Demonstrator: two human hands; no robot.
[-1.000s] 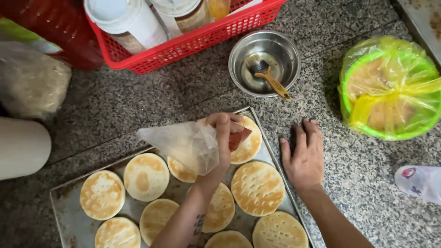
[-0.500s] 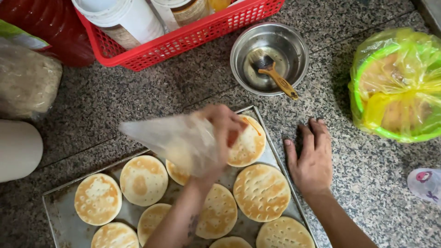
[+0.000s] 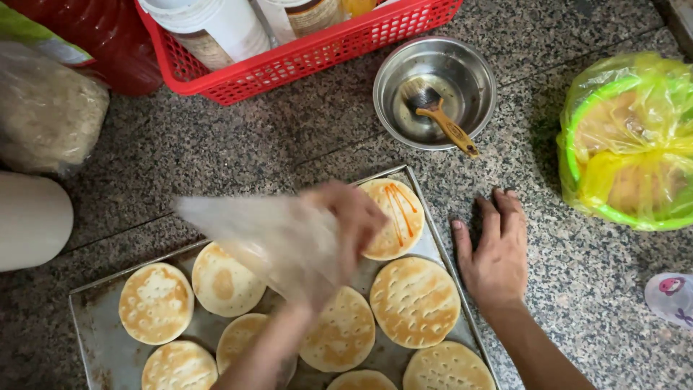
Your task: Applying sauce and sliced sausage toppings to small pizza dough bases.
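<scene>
Clear plastic, twisted into a piping bag [image 3: 271,242], is gripped in your left hand [image 3: 354,217], fingers closed around its narrow end just above the top-right flatbread [image 3: 393,217] on the metal baking tray [image 3: 94,339]. The bag is blurred, so its exact tip is hard to make out, but its long axis runs roughly left to right, wide end toward the left, narrow end pointing right at the bread, where orange-red sauce lines already lie. Holding it low and near the tip likely steadies the squeeze. Your right hand [image 3: 494,253] rests flat and open on the speckled granite counter [image 3: 289,144], holding nothing, just beside the tray's right edge, seemingly as a brace. Beyond sit a steel bowl [image 3: 393,72] with a pastry brush [image 3: 440,119] and a red basket [image 3: 303,54].
</scene>
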